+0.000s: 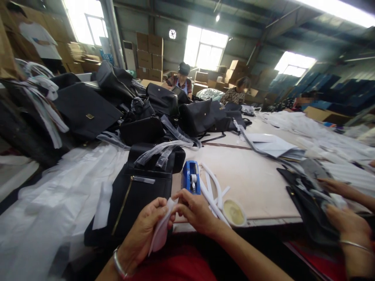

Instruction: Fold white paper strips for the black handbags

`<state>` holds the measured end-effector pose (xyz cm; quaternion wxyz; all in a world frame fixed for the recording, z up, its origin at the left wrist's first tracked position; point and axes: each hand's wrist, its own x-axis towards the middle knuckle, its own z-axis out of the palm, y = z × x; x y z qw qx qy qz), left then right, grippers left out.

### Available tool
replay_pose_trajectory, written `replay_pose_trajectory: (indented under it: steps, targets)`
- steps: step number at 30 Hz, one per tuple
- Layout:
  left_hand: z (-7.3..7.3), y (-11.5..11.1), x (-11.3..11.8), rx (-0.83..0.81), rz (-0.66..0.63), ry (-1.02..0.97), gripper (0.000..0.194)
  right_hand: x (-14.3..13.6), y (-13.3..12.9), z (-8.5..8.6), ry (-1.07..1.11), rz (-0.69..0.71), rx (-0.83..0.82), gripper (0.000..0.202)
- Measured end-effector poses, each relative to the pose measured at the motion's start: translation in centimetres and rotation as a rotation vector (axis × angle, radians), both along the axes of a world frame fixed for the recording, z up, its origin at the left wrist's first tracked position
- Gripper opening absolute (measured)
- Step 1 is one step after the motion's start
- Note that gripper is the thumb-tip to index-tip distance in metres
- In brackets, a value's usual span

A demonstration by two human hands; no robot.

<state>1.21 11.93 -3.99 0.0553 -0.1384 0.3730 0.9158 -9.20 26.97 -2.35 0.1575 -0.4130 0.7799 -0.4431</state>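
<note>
In front of my body, my left hand (146, 223) pinches a folded piece of thin white foam sheet (160, 235), which hangs down from the fingers. The fingers of my right hand (195, 210) close on the upper edge of the same sheet. Just beyond my hands lies a black bag (152, 195) with a gold zipper (122, 207), and a strip of clear wrap is at the zipper's top end. White foam (102, 207) rests on the bag's left side. A blue tape dispenser (186, 177) stands right behind my right hand.
White strips (218, 187) and a round dish (234, 213) lie right of the dispenser. Black bags (193, 115) are piled at the back left. White sheeting (64, 195) covers the left. At right, a co-worker's hands (348, 222) hold a black bag (307, 212). Other people sit beyond.
</note>
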Motion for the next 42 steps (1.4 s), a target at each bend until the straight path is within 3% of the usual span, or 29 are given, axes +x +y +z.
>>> replay_pose_trajectory:
  steps: [6, 9, 11, 16, 20, 26, 29, 32, 34, 37, 42]
  targets:
    - [-0.3, -1.2, 0.1, 0.153, -0.077, 0.023, 0.007, -0.5, -1.2, -1.9, 0.176, 0.023, 0.037, 0.019]
    - [-0.3, -1.5, 0.4, 0.148, -0.06, 0.032, 0.008, -0.8, -0.8, -2.0, 0.155, 0.1, 0.056, 0.026]
    - [-0.1, -1.5, 0.6, 0.1, -0.028, 0.046, 0.01, -0.6, -0.3, -1.3, 0.056, 0.09, 0.039, 0.03]
    - [0.6, -0.3, 0.8, -0.026, 0.068, 0.066, 0.019, 1.5, 0.0, 2.1, -0.24, -0.112, -0.021, 0.031]
    - [0.3, 1.3, 0.7, -0.152, 0.106, 0.097, 0.023, 2.5, -1.0, 3.2, -0.243, -0.148, 0.063, 0.023]
    - [-1.2, 2.5, 1.3, -0.559, 0.208, 0.136, 0.018, 1.4, -1.4, 1.2, -0.48, -0.16, 0.02, 0.01]
    - [-1.3, 2.7, 1.5, -0.764, 0.256, 0.123, 0.016, 0.9, -1.8, 0.4, -0.573, -0.168, 0.048, 0.009]
    - [-1.1, 2.7, 1.4, -0.856, 0.279, 0.106, 0.018, 0.8, -2.5, 0.1, -0.546, -0.185, 0.097, 0.007]
    - [-0.9, 2.5, 1.3, -0.834, 0.257, 0.089, 0.019, 0.7, -2.9, 0.2, -0.511, -0.192, 0.098, 0.005]
    - [-0.5, 1.7, 1.6, -0.667, 0.189, 0.072, 0.026, 0.7, -3.4, 0.6, -0.465, -0.198, 0.08, 0.006]
    - [-0.6, 0.1, 3.4, -0.558, -0.025, 0.02, 0.041, 0.7, -3.5, 0.7, -0.322, -0.243, -0.001, 0.021]
